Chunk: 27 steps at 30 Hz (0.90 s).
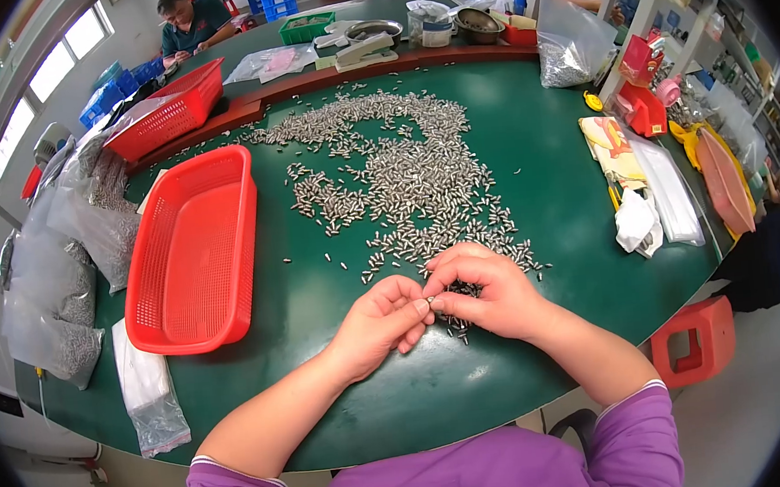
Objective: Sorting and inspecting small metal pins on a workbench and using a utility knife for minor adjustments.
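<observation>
My left hand (pixel 386 323) and my right hand (pixel 497 294) meet over the green table (pixel 348 405), near its front edge. Between their thumb tips and forefingers they pinch a tiny silvery metal part (pixel 430 302), mostly covered by the fingers. Beneath my right hand and just in front of it lie several darker-looking parts (pixel 458 327). Beyond both hands spreads a big loose heap of small, bullet-shaped metal parts (pixel 417 176), with a few strays at its left side.
An empty red plastic basket (pixel 241 256) stands on the left. Bags of metal parts (pixel 52 301) crowd the left edge, a flat plastic packet (pixel 145 385) nearby. At right lie a white cloth (pixel 636 222) and another parts bag (pixel 568 52). A red-brown raised strip (pixel 320 75) borders the far side; people sit beyond.
</observation>
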### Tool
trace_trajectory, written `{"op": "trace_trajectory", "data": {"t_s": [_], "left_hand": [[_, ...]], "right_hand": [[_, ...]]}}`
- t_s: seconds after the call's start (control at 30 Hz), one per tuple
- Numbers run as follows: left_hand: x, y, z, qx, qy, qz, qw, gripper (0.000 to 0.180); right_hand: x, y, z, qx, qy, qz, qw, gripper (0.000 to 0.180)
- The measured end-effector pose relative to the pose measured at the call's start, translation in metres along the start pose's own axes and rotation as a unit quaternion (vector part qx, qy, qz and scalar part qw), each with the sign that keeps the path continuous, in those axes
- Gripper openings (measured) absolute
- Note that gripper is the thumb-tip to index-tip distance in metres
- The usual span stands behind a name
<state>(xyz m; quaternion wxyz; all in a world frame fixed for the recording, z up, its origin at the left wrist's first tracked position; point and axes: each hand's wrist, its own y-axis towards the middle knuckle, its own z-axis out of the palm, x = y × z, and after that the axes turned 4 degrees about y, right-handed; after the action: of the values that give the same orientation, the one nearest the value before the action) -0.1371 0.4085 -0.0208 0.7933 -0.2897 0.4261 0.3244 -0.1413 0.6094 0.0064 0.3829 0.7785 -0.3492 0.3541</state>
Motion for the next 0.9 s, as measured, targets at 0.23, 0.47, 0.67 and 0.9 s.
{"op": "trace_trajectory", "data": {"t_s": [0.23,0.47,0.67,0.9], "left_hand": [[0.0,0.0,0.0,0.016,0.039,-0.004,0.999,0.012],[0.002,0.002,-0.004,0.022,-0.029,-0.002,0.999,0.016],[0.003,0.004,-0.006,0.018,-0.038,-0.012,0.999,0.02],[0.001,0.001,-0.003,0.02,-0.067,-0.006,0.998,0.021]], "right_hand": [[-0.005,-0.003,0.003,0.006,-0.029,-0.018,0.999,0.018],[0.0,0.002,-0.012,-0.09,-0.131,-0.014,0.987,0.022],[0.004,0.003,-0.029,-0.124,-0.243,-0.009,0.962,0.016],[-0.003,-0.006,-0.032,-0.02,-0.246,0.076,0.966,0.009]]}}
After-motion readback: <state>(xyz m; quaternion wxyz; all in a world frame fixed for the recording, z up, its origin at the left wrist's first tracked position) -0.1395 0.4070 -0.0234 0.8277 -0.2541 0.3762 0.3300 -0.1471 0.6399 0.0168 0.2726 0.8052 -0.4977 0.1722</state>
